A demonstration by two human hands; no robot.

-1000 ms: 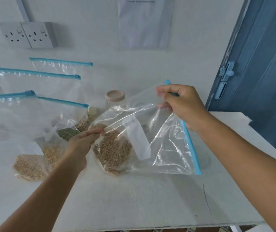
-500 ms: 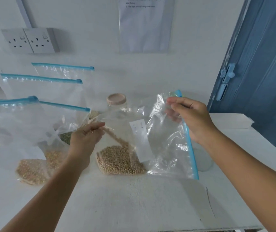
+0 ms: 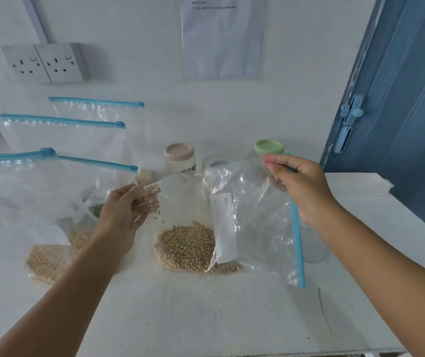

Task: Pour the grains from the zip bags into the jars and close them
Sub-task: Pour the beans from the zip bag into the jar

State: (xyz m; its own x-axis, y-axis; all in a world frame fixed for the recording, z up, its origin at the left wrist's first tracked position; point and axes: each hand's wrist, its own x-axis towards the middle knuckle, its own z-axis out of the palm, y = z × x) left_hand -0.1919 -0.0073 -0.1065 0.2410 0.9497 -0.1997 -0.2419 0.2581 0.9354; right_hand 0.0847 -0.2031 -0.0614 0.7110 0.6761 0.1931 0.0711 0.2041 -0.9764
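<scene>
A clear zip bag [image 3: 260, 228] with a blue zip strip and a white label lies on its side on the white table [image 3: 206, 318], with tan round grains [image 3: 188, 248] heaped in its lower corner. My right hand [image 3: 301, 186] pinches the zip end near the top. My left hand [image 3: 124, 215] pinches the bag's opposite corner, where a few grains sit. Behind the bag stand a jar with a pink lid [image 3: 179, 157], a jar with a green lid [image 3: 269, 148] and an open jar [image 3: 215, 163] between them. Another clear jar [image 3: 314, 246] shows through the bag at the right.
Several more zip bags [image 3: 59, 181] with grains lean against the wall at the left, one grain heap [image 3: 46, 261] near my left forearm. Wall sockets [image 3: 46, 61] and a paper sheet [image 3: 223, 37] are on the wall. A blue door [image 3: 399, 112] stands at the right.
The bag has been lowered and spread wider; the grains have slid down into its lower corner. My right hand moved right, uncovering the green-lidded jar.
</scene>
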